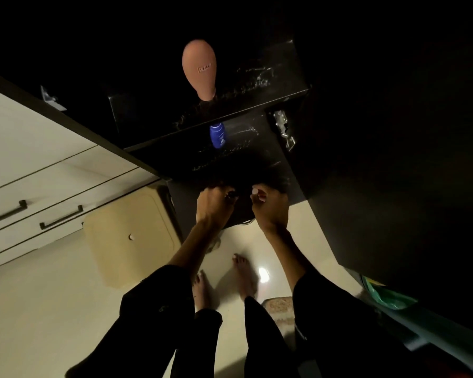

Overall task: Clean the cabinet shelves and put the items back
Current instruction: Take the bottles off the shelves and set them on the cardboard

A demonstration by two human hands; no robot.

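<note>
Room: dim; dark cabinet (257, 77) stands open, cream floor (52, 309) below, view looks steeply down.
Shelves: upper shelf (271, 80) carries a pink bottle (200, 69), upright, near the front edge. Lower shelf (243, 148) carries a blue bottle (218, 135) at its back; pale streaks on both boards, prob. wipe marks or dust.
Item in hand: small dark thing (231, 196) w/ a shiny tip, at the lower shelf's front edge; too dark to tell what it is.
L hand (213, 207): fingers curled, grasping that dark item.
R hand (269, 205): fingers bent, tips pinched near the shelf edge, just beside the L hand; can't tell if it holds anything.
Risk 1: item set too close to the edge could tip off onto bare feet (224, 279) right below.
Risk 2: reaching deeper, a sleeve or wrist may knock the blue bottle over.
Risk 3: low light, so leftover dirt is easy to miss.
Around: drawers (33, 192) at left, beige lid (129, 233) on floor, green bag (385, 296) at right.
</note>
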